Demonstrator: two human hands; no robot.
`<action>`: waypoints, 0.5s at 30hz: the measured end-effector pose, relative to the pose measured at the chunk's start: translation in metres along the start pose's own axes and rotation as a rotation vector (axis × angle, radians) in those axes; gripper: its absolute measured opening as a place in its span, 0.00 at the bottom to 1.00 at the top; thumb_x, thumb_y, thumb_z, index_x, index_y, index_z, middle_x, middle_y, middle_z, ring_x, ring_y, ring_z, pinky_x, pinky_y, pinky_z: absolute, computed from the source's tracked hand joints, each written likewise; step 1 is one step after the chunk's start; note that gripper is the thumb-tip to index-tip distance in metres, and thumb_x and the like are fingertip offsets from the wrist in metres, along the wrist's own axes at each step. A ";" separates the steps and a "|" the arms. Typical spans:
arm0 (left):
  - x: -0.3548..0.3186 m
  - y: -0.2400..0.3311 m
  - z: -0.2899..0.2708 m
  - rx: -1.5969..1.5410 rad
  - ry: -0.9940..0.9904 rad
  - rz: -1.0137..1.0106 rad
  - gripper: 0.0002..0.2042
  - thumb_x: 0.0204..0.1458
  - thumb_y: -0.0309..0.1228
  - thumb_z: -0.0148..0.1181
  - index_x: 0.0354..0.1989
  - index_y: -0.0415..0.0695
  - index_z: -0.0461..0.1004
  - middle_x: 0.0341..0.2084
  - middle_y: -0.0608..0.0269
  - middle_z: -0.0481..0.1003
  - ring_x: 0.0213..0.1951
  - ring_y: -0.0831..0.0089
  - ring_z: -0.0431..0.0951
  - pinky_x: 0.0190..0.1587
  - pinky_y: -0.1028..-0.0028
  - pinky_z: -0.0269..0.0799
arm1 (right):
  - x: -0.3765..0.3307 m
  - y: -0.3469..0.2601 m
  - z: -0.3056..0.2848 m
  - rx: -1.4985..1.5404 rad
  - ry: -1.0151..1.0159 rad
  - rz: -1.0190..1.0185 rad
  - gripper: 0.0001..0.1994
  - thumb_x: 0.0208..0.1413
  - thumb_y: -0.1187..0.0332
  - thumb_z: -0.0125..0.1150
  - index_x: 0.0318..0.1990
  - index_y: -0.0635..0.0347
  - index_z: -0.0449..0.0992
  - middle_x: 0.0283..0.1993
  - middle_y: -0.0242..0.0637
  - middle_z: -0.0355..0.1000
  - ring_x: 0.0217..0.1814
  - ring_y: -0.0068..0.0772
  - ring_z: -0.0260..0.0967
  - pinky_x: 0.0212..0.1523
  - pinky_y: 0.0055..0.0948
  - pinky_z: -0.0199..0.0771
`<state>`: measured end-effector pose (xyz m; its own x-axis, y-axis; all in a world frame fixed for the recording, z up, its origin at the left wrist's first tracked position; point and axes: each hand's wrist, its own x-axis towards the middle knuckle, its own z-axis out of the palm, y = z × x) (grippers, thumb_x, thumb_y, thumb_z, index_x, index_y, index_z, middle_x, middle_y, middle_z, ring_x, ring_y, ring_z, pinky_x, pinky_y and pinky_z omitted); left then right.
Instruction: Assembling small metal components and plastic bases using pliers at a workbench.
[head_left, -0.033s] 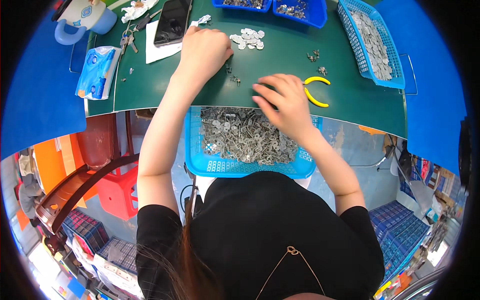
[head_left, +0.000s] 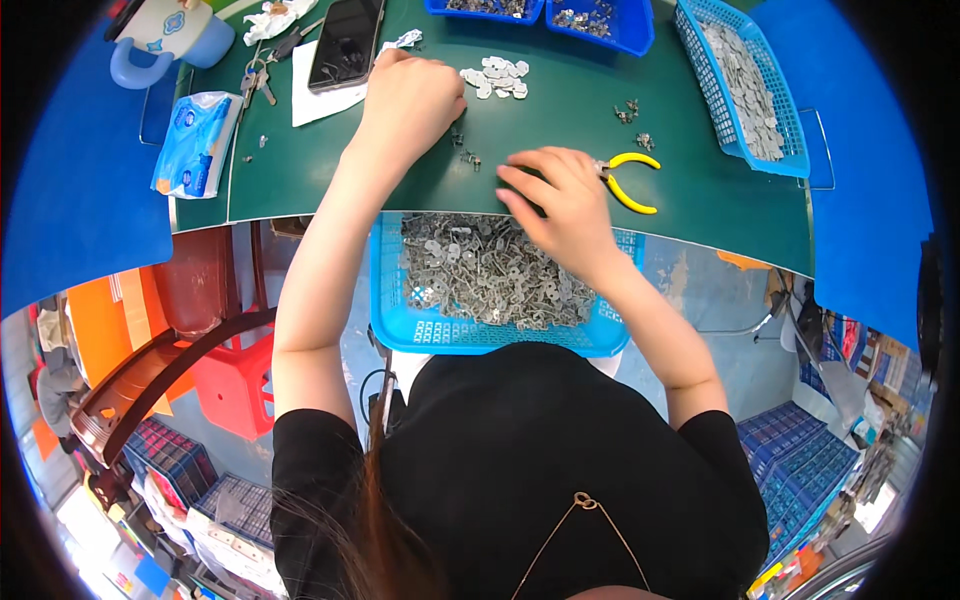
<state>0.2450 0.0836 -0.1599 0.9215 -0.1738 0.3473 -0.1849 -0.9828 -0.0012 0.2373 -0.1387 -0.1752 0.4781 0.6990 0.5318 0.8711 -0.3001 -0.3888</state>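
My left hand (head_left: 412, 100) rests on the green table with its fingers curled in. Whatever they pinch, if anything, is hidden beneath the hand. Beside it lie a pile of flat pale metal pieces (head_left: 497, 78) and a few small metal parts (head_left: 469, 157). My right hand (head_left: 562, 205) hovers over the table's near edge, fingers bent but apart, a little blurred, with nothing visible in them. Just right of it are yellow-handled pliers (head_left: 633, 203), their jaws partly covered by the hand. Below, a light blue basket (head_left: 450, 338) holds many small metal parts.
A phone (head_left: 345, 42), keys (head_left: 258, 78), a tissue pack (head_left: 196, 145) and a mug (head_left: 175, 45) stand at the left. Blue bins (head_left: 620, 42) sit at the back. A blue basket (head_left: 793, 125) of flat pieces lies right. Small metal parts (head_left: 645, 142) lie beyond the pliers.
My right hand has shifted slightly left, uncovering more of the pliers near their joint. My left hand has barely moved.
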 end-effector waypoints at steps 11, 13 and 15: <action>-0.009 0.002 -0.017 -0.435 0.374 -0.149 0.09 0.49 0.24 0.58 0.38 0.46 0.79 0.27 0.59 0.78 0.29 0.70 0.79 0.41 0.74 0.72 | 0.012 -0.008 0.035 0.073 0.080 0.245 0.06 0.45 0.72 0.66 0.33 0.61 0.80 0.33 0.34 0.72 0.36 0.33 0.68 0.38 0.30 0.67; -0.020 0.021 -0.024 -0.982 0.458 -0.403 0.10 0.53 0.22 0.58 0.43 0.40 0.77 0.34 0.56 0.79 0.35 0.76 0.80 0.37 0.79 0.74 | 0.009 -0.008 0.029 0.220 0.152 0.328 0.06 0.46 0.74 0.65 0.34 0.61 0.80 0.34 0.35 0.74 0.36 0.30 0.69 0.37 0.27 0.68; -0.032 0.043 -0.028 -1.216 0.448 -0.495 0.10 0.53 0.22 0.57 0.44 0.37 0.76 0.34 0.56 0.79 0.36 0.76 0.80 0.38 0.79 0.74 | 0.009 -0.015 0.010 0.523 0.200 0.504 0.08 0.48 0.78 0.63 0.37 0.62 0.81 0.37 0.36 0.77 0.36 0.23 0.71 0.37 0.19 0.69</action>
<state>0.1982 0.0488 -0.1451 0.8337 0.4348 0.3404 -0.2663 -0.2235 0.9376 0.2269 -0.1214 -0.1724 0.8597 0.4123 0.3016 0.3978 -0.1700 -0.9016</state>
